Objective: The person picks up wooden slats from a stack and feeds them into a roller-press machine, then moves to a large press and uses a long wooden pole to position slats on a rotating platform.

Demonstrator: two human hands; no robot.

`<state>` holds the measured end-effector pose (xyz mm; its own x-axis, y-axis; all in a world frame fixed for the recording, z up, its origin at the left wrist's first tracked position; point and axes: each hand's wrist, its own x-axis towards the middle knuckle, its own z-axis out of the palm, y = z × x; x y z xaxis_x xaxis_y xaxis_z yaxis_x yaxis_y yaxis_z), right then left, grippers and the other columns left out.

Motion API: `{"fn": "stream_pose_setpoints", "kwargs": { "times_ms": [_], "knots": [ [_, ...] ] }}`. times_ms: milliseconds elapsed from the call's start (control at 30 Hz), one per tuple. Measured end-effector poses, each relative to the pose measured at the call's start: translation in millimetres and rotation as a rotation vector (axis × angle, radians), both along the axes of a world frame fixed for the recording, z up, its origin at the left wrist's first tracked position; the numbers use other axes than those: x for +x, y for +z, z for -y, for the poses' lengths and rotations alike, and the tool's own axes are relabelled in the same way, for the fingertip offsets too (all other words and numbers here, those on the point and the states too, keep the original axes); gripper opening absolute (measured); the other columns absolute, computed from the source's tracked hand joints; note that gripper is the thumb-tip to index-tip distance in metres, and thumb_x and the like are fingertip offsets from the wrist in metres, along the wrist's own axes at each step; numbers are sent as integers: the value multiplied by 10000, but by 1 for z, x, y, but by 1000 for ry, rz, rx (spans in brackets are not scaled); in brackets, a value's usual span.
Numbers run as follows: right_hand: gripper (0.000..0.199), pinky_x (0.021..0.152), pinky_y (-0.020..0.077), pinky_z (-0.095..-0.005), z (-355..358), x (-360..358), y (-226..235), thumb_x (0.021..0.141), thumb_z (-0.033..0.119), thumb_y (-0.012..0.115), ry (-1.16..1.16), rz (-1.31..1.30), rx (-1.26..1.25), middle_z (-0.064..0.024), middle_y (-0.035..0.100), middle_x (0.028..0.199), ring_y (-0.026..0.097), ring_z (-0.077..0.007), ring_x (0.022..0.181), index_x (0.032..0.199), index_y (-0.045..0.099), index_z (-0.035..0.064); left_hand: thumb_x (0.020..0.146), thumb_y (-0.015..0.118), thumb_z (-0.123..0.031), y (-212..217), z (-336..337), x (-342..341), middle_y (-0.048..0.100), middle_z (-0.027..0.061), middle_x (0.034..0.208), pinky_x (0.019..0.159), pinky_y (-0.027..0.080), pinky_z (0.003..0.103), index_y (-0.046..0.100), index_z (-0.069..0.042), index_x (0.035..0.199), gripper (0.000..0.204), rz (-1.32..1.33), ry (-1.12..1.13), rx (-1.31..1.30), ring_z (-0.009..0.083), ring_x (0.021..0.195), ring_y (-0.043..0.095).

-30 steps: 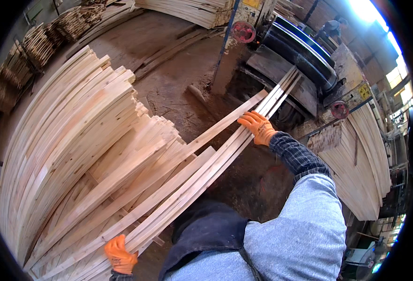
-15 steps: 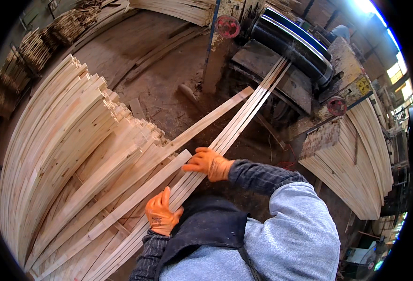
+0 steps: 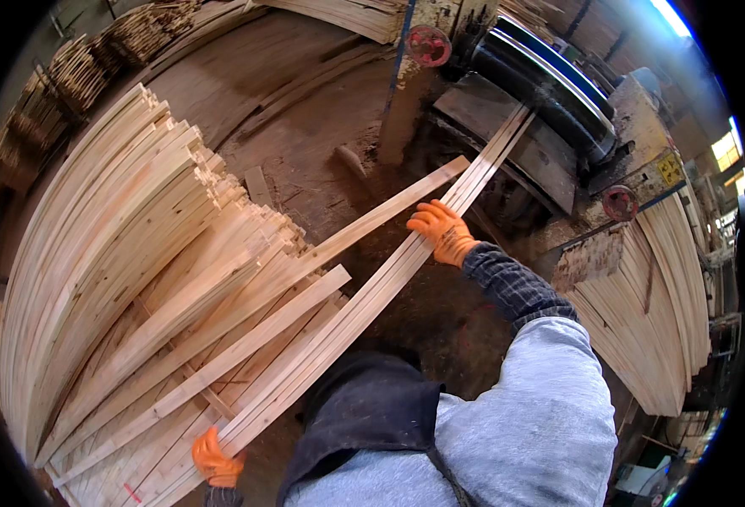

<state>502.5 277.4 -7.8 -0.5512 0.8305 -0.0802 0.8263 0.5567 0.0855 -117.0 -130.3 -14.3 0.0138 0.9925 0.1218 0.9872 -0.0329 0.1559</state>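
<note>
Several long, narrow wooden strips (image 3: 372, 291) lie side by side as a bundle, running from the lower left up to the machine. Their far ends rest on the metal infeed table (image 3: 550, 169), under the black curved hood (image 3: 550, 89). Gloved in orange, my right hand (image 3: 443, 231) is closed over the bundle partway along, its fingers across the top. My left hand (image 3: 218, 460), in a matching glove, grips the strips near the lower edge; part of its fingers is hidden. Left of the bundle, a loose board (image 3: 212, 372) lies slanted, and a longer board (image 3: 381, 207) points toward the machine.
A tall stack of boards (image 3: 110, 253) with stepped ends fills the left side. Another stack (image 3: 634, 313) stands at the right, beside the machine. Red handwheels (image 3: 428, 46) sit on the machine frame. Offcuts and a short wood piece (image 3: 258, 186) lie on the dusty floor.
My right hand has slid forward along the strips toward the machine. My left hand has moved back and down toward their near end. The view has shifted slightly.
</note>
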Motion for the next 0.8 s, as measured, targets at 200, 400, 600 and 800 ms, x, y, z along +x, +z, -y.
{"fn": "stream_pose_setpoints", "kwargs": {
  "times_ms": [200, 400, 600, 800],
  "knots": [
    [892, 1287, 254, -441, 14, -45, 31, 665, 46, 819, 111, -6, -217, -84, 579, 1490, 476, -289, 1445, 1495, 530, 200, 615, 893, -391, -1, -55, 75, 703, 179, 1175, 964, 477, 512, 653, -40, 1264, 776, 78, 44, -10, 393, 1087, 648],
    [886, 1216, 353, -475, 49, -118, 28, 656, 50, 793, 383, -134, -322, -104, 652, 1368, 591, -319, 1302, 1492, 544, 200, 581, 928, -409, 12, -117, 136, 728, 176, 1121, 911, 514, 508, 676, -2, 1258, 829, 247, -24, -34, 389, 1000, 676],
    [858, 1214, 362, -453, 19, -84, 29, 624, 50, 817, 249, 62, -212, -68, 642, 1338, 557, -320, 1318, 1433, 579, 206, 601, 933, -405, 38, -76, 76, 722, 172, 1118, 950, 520, 474, 634, 13, 1329, 891, 177, 60, -147, 347, 1012, 674],
    [715, 1157, 405, -446, -32, -26, 19, 585, 26, 786, 142, 131, -169, -95, 642, 1258, 571, -335, 1277, 1267, 632, 176, 556, 969, -360, 27, -23, 15, 702, 189, 1033, 903, 527, 500, 597, 35, 1329, 945, 141, 5, 2, 373, 927, 679]
  ]
}}
